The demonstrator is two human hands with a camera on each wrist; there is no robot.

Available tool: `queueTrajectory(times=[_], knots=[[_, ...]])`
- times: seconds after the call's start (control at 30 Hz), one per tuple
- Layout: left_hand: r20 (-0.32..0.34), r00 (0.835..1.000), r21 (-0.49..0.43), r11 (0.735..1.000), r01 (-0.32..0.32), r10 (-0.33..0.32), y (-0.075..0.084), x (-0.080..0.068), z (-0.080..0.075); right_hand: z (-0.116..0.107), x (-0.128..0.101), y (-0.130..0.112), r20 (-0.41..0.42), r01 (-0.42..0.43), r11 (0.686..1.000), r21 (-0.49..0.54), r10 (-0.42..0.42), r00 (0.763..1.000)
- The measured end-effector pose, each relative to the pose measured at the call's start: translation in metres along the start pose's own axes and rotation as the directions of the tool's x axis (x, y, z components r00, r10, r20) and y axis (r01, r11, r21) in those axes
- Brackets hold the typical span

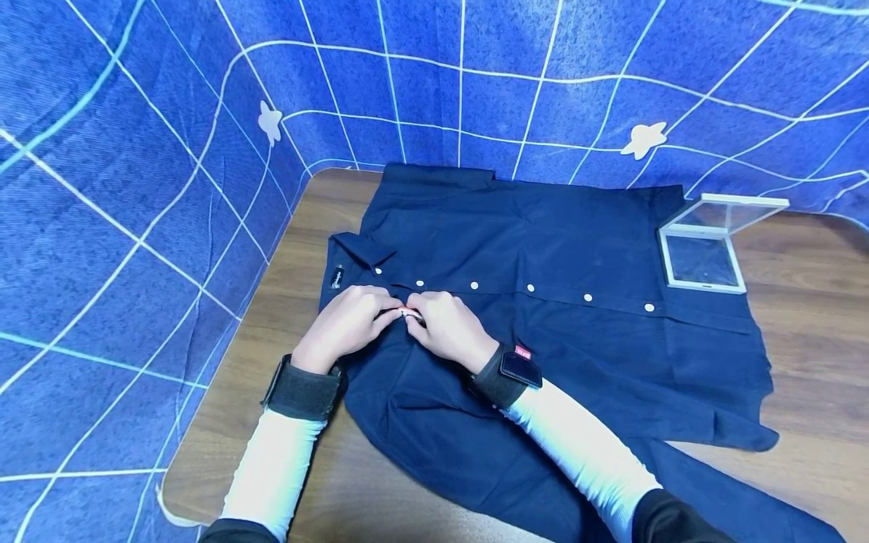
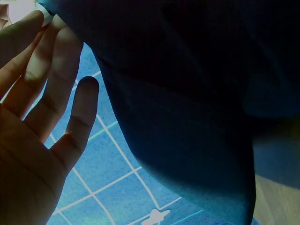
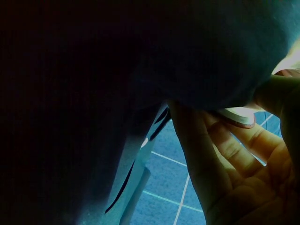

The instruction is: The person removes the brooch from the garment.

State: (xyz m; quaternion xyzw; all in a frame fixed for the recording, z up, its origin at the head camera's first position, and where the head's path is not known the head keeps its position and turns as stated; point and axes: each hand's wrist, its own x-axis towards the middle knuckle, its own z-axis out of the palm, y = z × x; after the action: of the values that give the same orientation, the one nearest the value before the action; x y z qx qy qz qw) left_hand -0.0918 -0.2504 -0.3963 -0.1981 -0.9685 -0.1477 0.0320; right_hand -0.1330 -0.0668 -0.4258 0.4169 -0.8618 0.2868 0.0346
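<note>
A dark navy button-up shirt (image 1: 584,234) lies spread out, its collar toward the left and a row of white buttons along the front. Near the collar, my left hand (image 1: 353,317) and right hand (image 1: 448,324) meet fingertip to fingertip. Between them they pinch a small flat white piece with a red edge (image 1: 409,311). A rounded side of this piece (image 3: 241,116) shows at the fingertips in the right wrist view. Dark cloth (image 2: 164,117) fills much of the left wrist view beside my fingers. Most of the piece is hidden by the fingers.
A white-framed case (image 1: 702,260) with its clear lid raised sits on the shirt's hem at the right. The wooden table (image 1: 801,302) meets a blue grid-patterned cloth (image 1: 421,90) behind and at the left. One shirt sleeve (image 1: 733,490) stretches toward the front right.
</note>
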Motion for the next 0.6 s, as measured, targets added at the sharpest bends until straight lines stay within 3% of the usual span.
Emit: queueTrajectory(times=[0.6], knots=[[0.005,1.000,-0.009,1.000,-0.008,0.008,-0.0007,-0.0020,-0.0037,-0.0051,-0.0025,-0.0007,0.070,-0.048,0.998,0.031,0.046,0.996]])
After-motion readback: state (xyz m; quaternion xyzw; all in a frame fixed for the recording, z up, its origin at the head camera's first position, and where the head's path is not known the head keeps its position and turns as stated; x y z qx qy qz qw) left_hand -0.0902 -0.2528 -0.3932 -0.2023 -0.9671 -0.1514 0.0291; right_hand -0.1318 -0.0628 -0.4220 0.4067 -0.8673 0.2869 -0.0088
